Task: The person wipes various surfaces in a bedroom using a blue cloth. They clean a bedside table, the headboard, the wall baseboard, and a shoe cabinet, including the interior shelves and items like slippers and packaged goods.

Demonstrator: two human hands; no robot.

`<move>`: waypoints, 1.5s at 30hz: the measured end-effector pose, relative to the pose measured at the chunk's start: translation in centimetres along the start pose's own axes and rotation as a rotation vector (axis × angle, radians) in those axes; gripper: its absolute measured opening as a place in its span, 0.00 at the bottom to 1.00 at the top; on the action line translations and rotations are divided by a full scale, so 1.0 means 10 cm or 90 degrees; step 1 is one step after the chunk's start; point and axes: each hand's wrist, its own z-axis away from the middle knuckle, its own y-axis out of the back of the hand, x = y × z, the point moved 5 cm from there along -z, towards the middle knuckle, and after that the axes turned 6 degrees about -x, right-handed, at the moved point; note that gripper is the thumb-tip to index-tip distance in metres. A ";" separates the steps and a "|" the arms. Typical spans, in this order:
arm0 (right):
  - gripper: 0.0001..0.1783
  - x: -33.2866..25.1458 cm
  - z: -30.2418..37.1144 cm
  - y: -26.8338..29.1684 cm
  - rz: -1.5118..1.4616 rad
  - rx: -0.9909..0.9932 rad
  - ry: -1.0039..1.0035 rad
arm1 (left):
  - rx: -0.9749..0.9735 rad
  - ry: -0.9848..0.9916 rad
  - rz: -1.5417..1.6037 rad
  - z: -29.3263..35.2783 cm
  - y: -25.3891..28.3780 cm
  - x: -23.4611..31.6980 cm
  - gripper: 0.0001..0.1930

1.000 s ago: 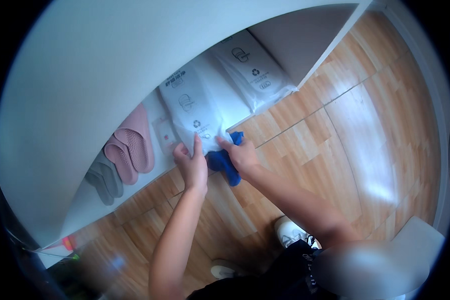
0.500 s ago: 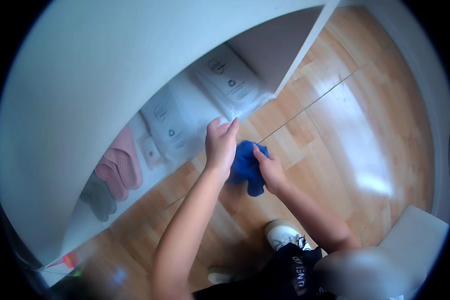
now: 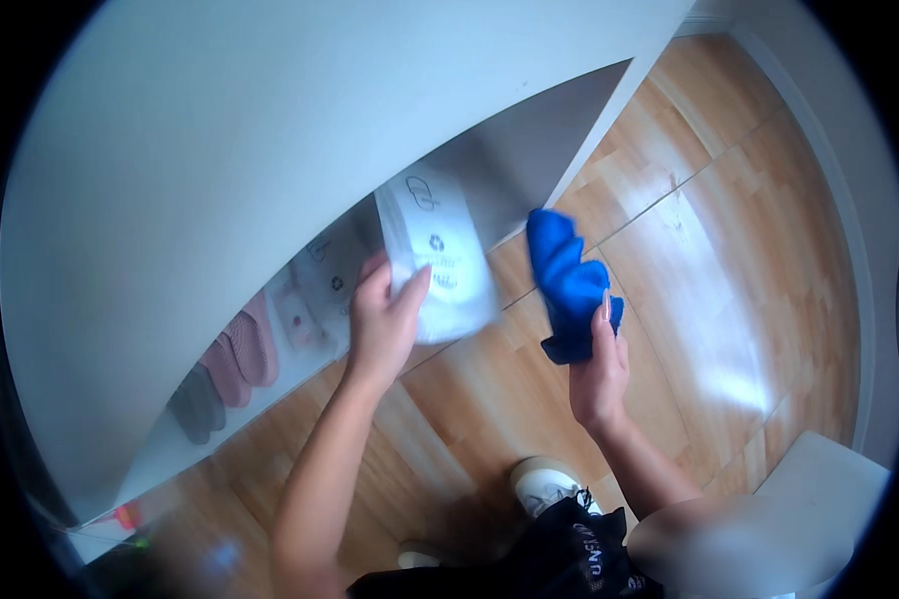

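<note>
My left hand (image 3: 382, 324) grips a white plastic package (image 3: 440, 250) by its left side, the thumb lying over its face. The package is partly out past the front of the low cabinet compartment, and its outer end is blurred. Out over the floor, my right hand (image 3: 601, 374) pinches the lower end of a crumpled blue cloth (image 3: 566, 285) between thumb and fingers. The cloth stands up from the hand, apart from the package. A second white package (image 3: 335, 275) lies inside the compartment, to the left of my left hand.
Farther left on the white shelf are a small clear packet (image 3: 297, 324), pink slippers (image 3: 245, 354) and grey slippers (image 3: 198, 404). The white cabinet front (image 3: 220, 130) overhangs the compartment. Below are the wooden floor (image 3: 669, 329), my white shoe (image 3: 547, 486) and a pale stool-like block (image 3: 819, 479).
My left hand has taken hold of the right-hand package and drawn it out from the shelf. My right hand has moved right with the blue cloth, away from the left hand.
</note>
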 end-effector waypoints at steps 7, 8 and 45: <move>0.30 0.29 0.34 -1.28 0.545 -0.461 0.248 | -0.118 0.100 0.565 0.67 0.26 0.05 0.23; 0.32 0.36 0.36 -1.39 0.656 -0.492 0.324 | -0.102 0.136 0.536 0.71 0.28 0.01 0.24; 0.24 0.72 1.24 -2.33 0.479 -0.489 0.051 | 0.132 -0.168 0.102 2.47 1.06 0.04 0.14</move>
